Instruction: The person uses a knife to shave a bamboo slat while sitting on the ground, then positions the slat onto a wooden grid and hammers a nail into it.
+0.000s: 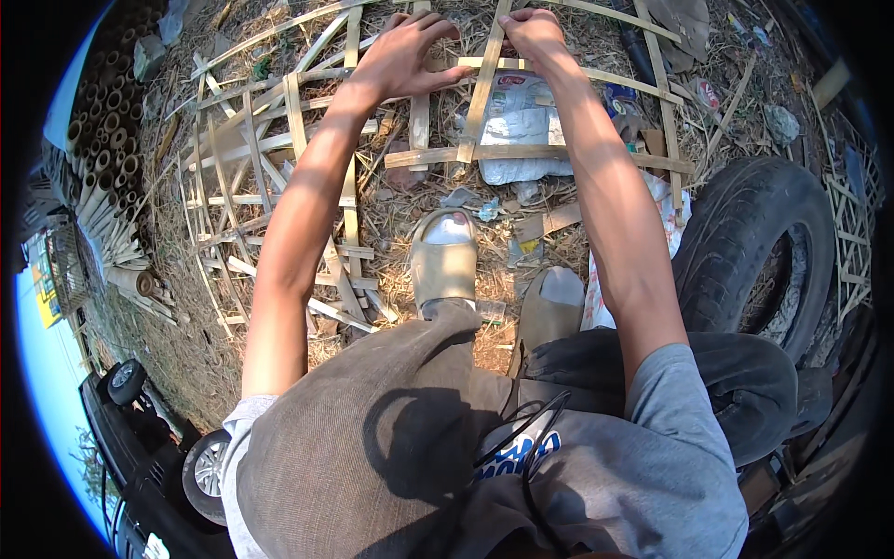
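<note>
A lattice of flat, pale bamboo strips lies on the ground in front of me. My right hand [535, 35] is closed at the top, pinching an upright bamboo strip [480, 104] between thumb and fingers. That strip slants down across a horizontal strip [549, 152]. Fingers spread, my left hand [402, 58] is open over a second upright strip [419, 126], its thumb pointing toward the pinched one. Nothing shows in its grasp. Whether its fingertips touch the bamboo I cannot tell.
Another woven bamboo lattice [253, 177] lies to the left. Crumpled white plastic sacking [517, 130] rests beneath the strips. A black tyre [698, 238] sits at right. Cut bamboo poles [107, 140] are stacked at far left, with a dark vehicle [154, 484] below. My sandals [443, 265] stand on straw-strewn ground.
</note>
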